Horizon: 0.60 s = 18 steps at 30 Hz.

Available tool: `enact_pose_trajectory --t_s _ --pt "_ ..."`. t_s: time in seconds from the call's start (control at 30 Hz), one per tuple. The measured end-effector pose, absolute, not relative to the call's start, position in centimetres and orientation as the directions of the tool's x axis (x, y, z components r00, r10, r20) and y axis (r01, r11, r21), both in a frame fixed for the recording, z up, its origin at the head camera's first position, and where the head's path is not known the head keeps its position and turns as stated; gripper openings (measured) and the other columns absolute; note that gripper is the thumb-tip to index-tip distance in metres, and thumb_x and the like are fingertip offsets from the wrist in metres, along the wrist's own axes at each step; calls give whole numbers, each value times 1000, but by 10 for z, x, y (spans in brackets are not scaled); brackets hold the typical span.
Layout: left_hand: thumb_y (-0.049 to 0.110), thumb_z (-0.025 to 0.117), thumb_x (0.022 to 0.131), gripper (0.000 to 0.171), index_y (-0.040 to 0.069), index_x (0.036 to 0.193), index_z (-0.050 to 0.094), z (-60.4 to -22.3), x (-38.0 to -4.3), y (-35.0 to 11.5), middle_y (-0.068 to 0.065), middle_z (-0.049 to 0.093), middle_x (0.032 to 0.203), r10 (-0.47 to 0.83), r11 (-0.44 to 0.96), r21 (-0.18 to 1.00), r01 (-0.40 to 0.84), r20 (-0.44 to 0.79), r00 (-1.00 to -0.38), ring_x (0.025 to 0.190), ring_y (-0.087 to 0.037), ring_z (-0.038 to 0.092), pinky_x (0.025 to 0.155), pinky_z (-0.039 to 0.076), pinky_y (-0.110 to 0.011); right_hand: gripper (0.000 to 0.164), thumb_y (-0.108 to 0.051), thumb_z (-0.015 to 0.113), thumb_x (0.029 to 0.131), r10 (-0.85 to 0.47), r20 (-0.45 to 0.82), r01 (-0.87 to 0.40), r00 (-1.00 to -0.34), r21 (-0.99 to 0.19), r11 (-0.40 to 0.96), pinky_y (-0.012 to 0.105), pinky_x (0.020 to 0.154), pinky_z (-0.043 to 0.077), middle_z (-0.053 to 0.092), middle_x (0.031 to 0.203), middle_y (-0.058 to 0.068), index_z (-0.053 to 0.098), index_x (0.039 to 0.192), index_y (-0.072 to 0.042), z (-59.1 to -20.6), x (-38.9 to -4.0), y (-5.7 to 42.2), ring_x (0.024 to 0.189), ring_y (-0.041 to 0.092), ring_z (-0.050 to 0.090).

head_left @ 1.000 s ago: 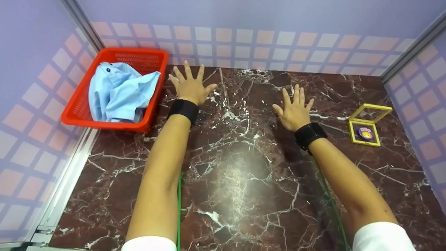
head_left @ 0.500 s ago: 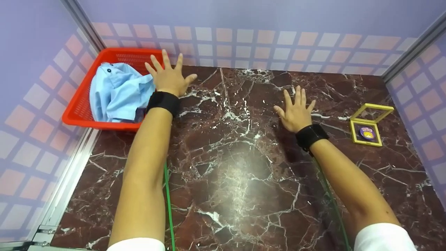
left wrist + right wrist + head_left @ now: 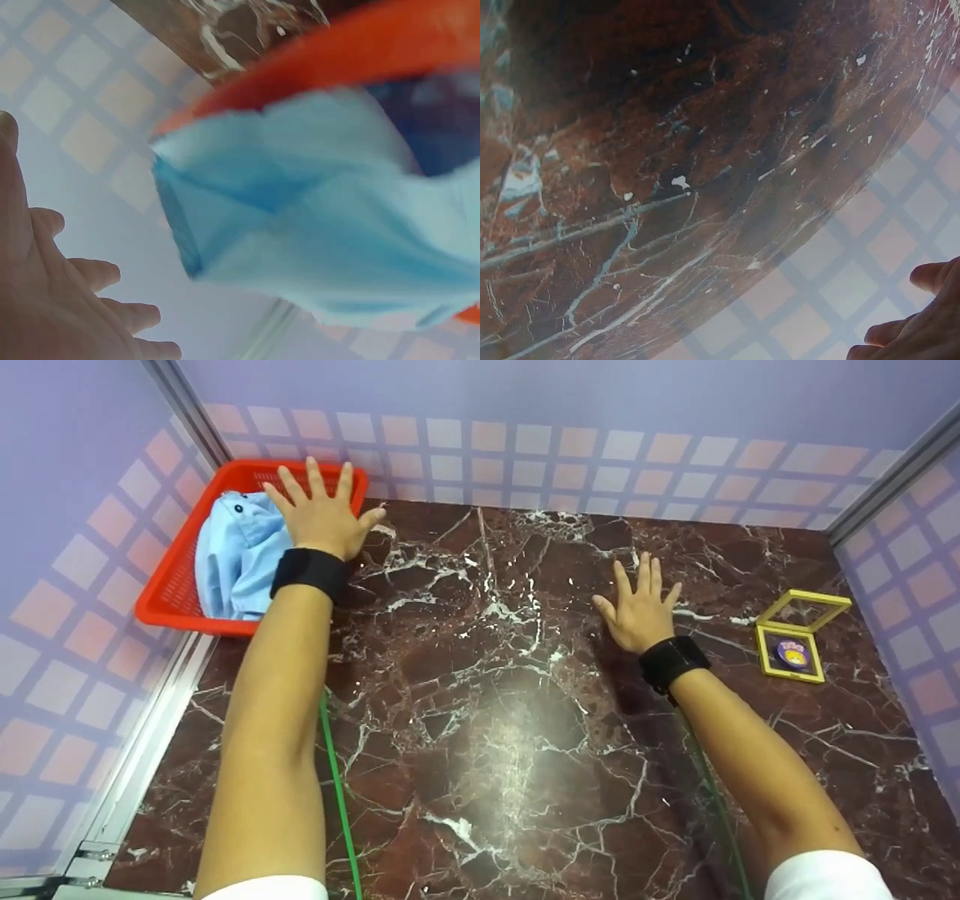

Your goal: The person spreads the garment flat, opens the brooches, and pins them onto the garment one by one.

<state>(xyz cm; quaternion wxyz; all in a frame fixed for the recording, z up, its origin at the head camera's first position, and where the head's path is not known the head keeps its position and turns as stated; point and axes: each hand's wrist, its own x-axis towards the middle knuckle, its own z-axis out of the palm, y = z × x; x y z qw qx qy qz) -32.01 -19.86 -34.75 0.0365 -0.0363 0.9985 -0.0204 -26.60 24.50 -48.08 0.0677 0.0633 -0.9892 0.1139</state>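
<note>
My left hand [image 3: 322,519], fingers straight and spread, is over the right side of a red plastic basket [image 3: 169,619] in the head view. Light blue cloth with a dark button, likely a garment [image 3: 240,551], lies in the basket, partly hidden by that hand and wrist. In the left wrist view the blue garment [image 3: 300,202] rises past the basket's rim, and the left hand's fingers [image 3: 131,315] are apart from it. Over the middle right of the table, my right hand [image 3: 639,611] has its fingers spread and holds nothing.
A small yellow frame case [image 3: 791,649] stands with its lid raised at the right, a purple round badge [image 3: 792,654] inside. Tiled panels [image 3: 532,457] enclose the dark marbled table [image 3: 480,697] at the back and sides. A green cord [image 3: 341,802] runs beside the left arm.
From the table to the right of the basket, my left hand has moved left until it is over the basket and garment. My right hand has hardly shifted.
</note>
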Motion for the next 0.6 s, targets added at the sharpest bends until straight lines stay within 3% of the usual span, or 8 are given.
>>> enact_pose_trajectory --t_s 0.27,0.47,0.6 --pt "80 5 77 87 29 143 -19 -337 -314 -225 -24 -21 146 -121 990 -83 -115 -75 -990 124 -58 -21 94 -11 -72 72 -58 34 93 -121 148 -152 -981 -218 964 71 98 -3 0 151 25 18 149 -16 -484 -259 243 139 37 -5" --pt "82 6 75 92 26 143 -21 -334 -308 -251 -27 -20 145 -180 983 -61 -174 -109 -978 124 -58 -20 93 -10 -73 72 -57 36 92 -128 149 -159 -981 -220 963 69 98 -5 -2 152 23 18 149 -17 -484 -255 240 139 34 -8" --pt "82 6 75 93 24 143 -22 -333 -303 -267 -30 -18 145 -208 978 -51 -203 -133 -969 124 -61 -13 93 -9 -73 71 -57 36 92 -143 155 -175 -978 -218 960 69 98 -5 -4 152 21 20 148 -16 -484 -253 239 139 35 -8"
